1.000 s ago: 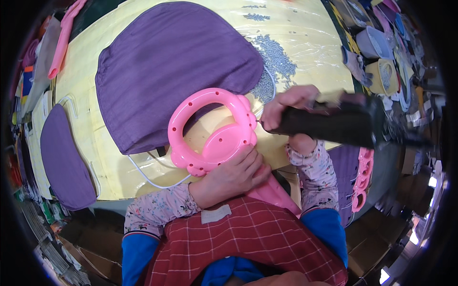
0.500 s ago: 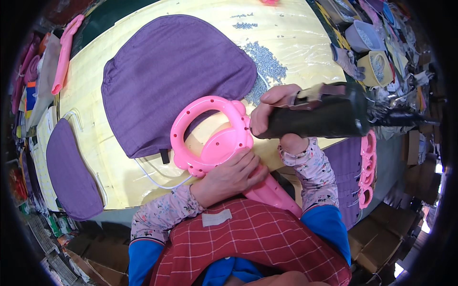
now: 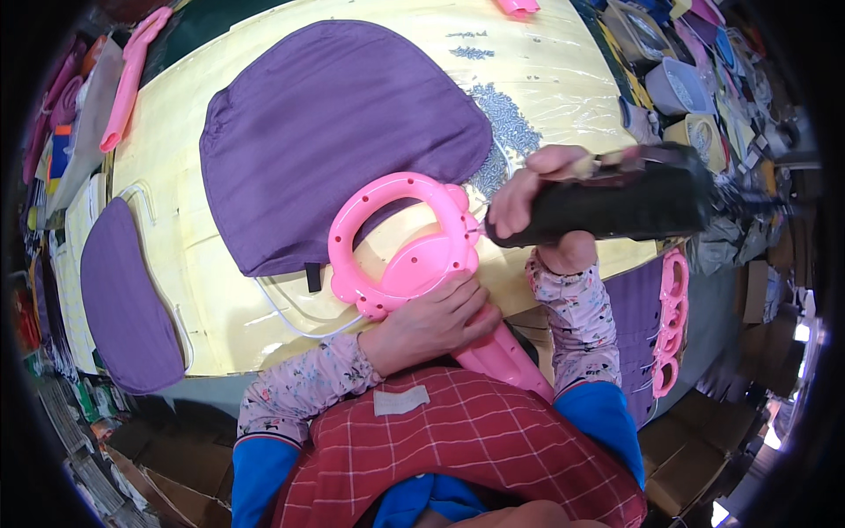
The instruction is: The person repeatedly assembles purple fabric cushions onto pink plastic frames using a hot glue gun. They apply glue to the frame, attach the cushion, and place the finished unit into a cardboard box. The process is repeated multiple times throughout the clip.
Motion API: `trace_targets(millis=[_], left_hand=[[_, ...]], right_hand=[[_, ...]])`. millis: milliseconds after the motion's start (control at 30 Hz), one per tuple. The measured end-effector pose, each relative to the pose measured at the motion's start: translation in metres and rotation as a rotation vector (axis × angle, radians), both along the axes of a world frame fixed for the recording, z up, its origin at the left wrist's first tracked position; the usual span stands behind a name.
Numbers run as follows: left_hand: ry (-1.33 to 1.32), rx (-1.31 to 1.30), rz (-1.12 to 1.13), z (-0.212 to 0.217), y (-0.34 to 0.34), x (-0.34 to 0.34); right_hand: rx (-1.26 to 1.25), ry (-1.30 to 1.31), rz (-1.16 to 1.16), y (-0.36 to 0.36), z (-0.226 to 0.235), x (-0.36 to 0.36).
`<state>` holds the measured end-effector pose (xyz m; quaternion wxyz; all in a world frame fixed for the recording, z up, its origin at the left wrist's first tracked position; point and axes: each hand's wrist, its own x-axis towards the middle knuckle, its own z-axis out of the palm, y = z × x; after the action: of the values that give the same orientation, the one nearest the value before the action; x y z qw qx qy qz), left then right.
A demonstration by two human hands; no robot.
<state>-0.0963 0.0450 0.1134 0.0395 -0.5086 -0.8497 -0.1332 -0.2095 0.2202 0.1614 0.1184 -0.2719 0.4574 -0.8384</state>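
Note:
A pink plastic part, a ring with a scalloped edge, an inner plate and a long handle, lies near the table's front edge with its handle toward my apron. Dark dots mark several holes around its ring. My left hand is closed around the part where ring and handle meet. Wrapped around a black power screwdriver is my right hand; the tool lies almost level and is blurred toward its back end. Its thin bit reaches the right edge of the ring; whether it sits in a hole I cannot tell.
Behind the ring lies a large purple fabric panel, with a pile of small screws at its right. A smaller purple piece is at left. Bins line the right side; a pink tube lies far left.
The screwdriver has drawn slightly right, so its bit now shows beside the ring. My left hand keeps its grip on the pink part. The whole view has shifted a little.

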Motion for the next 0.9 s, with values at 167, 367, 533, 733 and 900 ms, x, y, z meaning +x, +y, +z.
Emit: trace_targets(millis=[167, 367, 533, 733, 900], left_hand=[[0.031, 0.034, 0.005, -0.004, 0.001, 0.0], [0.106, 0.094, 0.026, -0.002, -0.002, -0.001], [0.036, 0.204, 0.015, -0.013, -0.003, 0.003], [0.14, 0.414, 0.03, -0.034, 0.002, 0.003], [-0.233, 0.669, 0.126, -0.088, 0.03, 0.007]], right_hand=[[0.089, 0.013, -0.096, -0.008, -0.005, -0.006], [0.096, 0.027, -0.019, -0.022, -0.014, -0.011], [0.193, 0.056, 0.036, -0.015, -0.009, -0.028], [0.187, 0.282, -0.047, -0.035, 0.012, 0.022], [-0.009, 0.345, 0.116, -0.094, 0.005, 0.071]])
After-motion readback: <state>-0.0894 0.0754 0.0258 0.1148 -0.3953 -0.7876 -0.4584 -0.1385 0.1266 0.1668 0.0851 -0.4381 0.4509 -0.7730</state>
